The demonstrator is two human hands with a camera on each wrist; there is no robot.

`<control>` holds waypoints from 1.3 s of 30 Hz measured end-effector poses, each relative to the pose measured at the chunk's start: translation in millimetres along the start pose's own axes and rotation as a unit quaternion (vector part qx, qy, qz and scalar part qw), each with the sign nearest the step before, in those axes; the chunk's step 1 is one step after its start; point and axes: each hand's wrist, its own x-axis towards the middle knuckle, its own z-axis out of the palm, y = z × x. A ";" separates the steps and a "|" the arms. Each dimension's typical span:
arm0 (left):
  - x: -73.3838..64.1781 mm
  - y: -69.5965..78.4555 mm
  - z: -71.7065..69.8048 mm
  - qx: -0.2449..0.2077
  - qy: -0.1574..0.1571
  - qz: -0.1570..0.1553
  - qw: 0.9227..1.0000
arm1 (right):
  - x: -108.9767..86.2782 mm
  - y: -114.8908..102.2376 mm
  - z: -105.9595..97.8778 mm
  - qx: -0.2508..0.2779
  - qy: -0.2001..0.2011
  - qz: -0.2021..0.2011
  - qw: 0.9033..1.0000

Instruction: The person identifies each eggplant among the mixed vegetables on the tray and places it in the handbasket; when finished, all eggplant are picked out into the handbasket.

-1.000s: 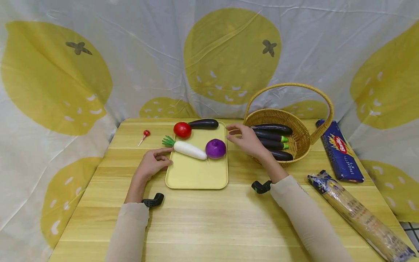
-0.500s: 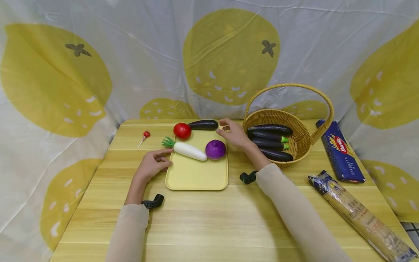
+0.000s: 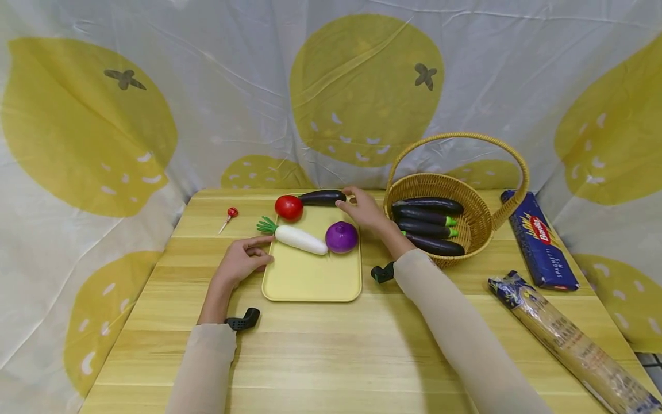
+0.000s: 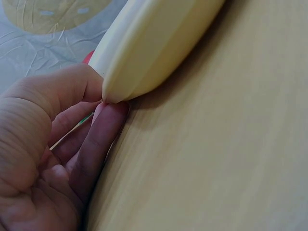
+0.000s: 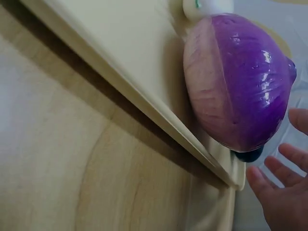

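Note:
My left hand [image 3: 243, 259] is at the left edge of a pale yellow tray [image 3: 310, 282]; in the left wrist view, its thumb and fingers [image 4: 110, 115] pinch the rim. The tray bears a white radish [image 3: 301, 239] with green leaves, a purple onion [image 3: 342, 237] and a tomato [image 3: 289, 207]. At the tray's back lies an eggplant [image 3: 322, 198]. Around its right end my right hand [image 3: 366, 210] reaches with thumb and fingers apart. In the right wrist view the eggplant's dark tip [image 5: 249, 155] shows behind the onion, close to spread fingers [image 5: 262, 185].
A wicker basket [image 3: 478, 230] with a tall handle stands right of the tray, with several eggplants [image 3: 428, 205] inside. Further right lie a blue spaghetti box [image 3: 540, 241] and a bag of pasta [image 3: 569, 339]. A red lollipop [image 3: 233, 212] lies at the left. A lemon-print cloth [image 3: 248, 103] hangs behind.
My right hand has moved left from beside the basket to the eggplant's right end, over the tray's back right corner. The left hand and the vegetables have stayed in place.

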 end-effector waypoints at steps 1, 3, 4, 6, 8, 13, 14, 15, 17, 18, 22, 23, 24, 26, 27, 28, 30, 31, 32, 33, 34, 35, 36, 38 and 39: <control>0.2 0.1 0.4 0.000 0.000 -0.001 1.000 | 1.6 0.0 0.3 0.000 0.000 0.001 1.000; 0.6 0.7 0.8 0.000 -0.002 -0.005 1.000 | 5.2 0.7 1.3 0.004 -0.003 0.000 1.000; 0.5 1.4 1.0 -0.002 -0.003 -0.007 1.000 | 7.2 1.3 2.3 0.006 -0.007 -0.003 1.000; -0.3 4.2 1.2 -0.005 -0.003 -0.011 1.000 | 11.0 2.8 4.8 0.010 -0.019 -0.009 1.000; -2.5 8.9 1.4 -0.006 -0.005 -0.012 1.000 | 14.3 5.6 8.0 0.007 -0.031 -0.015 0.999; -11.2 22.8 2.7 -0.008 -0.014 -0.015 1.000 | 18.3 12.3 14.2 -0.015 -0.037 -0.016 0.999; -12.7 24.8 2.9 -0.009 -0.014 -0.015 1.000 | 18.2 12.0 14.4 -0.016 -0.036 -0.013 0.999; -13.9 26.2 2.9 -0.009 -0.013 -0.014 1.000 | 18.5 11.5 14.5 -0.022 -0.033 -0.017 0.999; -15.0 27.5 3.0 -0.008 -0.013 -0.013 1.000 | 18.5 9.6 14.2 -0.033 -0.030 -0.017 0.999; -15.1 27.8 3.2 -0.007 -0.013 -0.012 1.000 | 18.8 8.6 13.9 -0.042 -0.030 -0.017 0.999; -12.7 26.3 5.0 -0.007 -0.016 -0.008 1.000 | 20.5 7.3 14.6 -0.083 -0.024 -0.003 0.996; -12.3 26.4 5.5 -0.007 -0.017 -0.007 1.000 | 20.6 6.9 14.8 -0.089 -0.020 0.003 0.996; -12.3 26.8 6.0 -0.006 -0.017 -0.007 1.000 | 20.6 6.6 15.1 -0.093 -0.015 0.009 0.995; -12.8 27.7 6.5 -0.008 -0.017 -0.006 1.000 | 20.2 5.8 16.2 -0.101 -0.003 0.019 0.995; -13.4 28.6 6.4 -0.008 -0.017 -0.007 1.000 | 19.9 4.8 16.6 -0.102 0.003 0.019 0.995; -13.7 28.9 6.0 -0.009 -0.015 -0.008 1.000 | 19.6 3.9 17.2 -0.100 0.009 0.018 0.995; -13.4 28.3 5.1 -0.009 -0.014 -0.009 1.000 | 19.2 3.3 18.5 -0.096 0.019 0.017 0.995; -12.6 27.2 4.5 -0.009 -0.013 -0.009 1.000 | 18.8 3.2 19.0 -0.094 0.024 0.017 0.995; -11.4 25.3 3.9 -0.009 -0.013 -0.010 1.000 | 18.3 3.0 19.4 -0.092 0.028 0.017 0.995; -9.8 22.6 3.3 -0.009 -0.015 -0.011 1.000 | 17.4 2.6 19.6 -0.087 0.031 0.019 0.996; -8.1 19.6 2.6 -0.009 -0.016 -0.012 1.000 | 16.4 2.4 19.9 -0.086 0.034 0.022 0.996; -6.5 16.5 2.0 -0.009 -0.015 -0.012 1.000 | 15.3 2.1 20.0 -0.084 0.037 0.024 0.995; -4.8 13.1 1.3 -0.009 -0.014 -0.012 1.000 | 14.0 1.2 20.0 -0.081 0.040 0.027 0.996; -2.0 6.7 0.3 -0.006 -0.010 -0.010 1.000 | 11.4 -0.7 19.9 -0.077 0.045 0.025 0.996; -1.1 4.2 -0.2 -0.005 -0.006 -0.009 1.000 | 10.0 -2.1 19.6 -0.073 0.048 0.024 0.996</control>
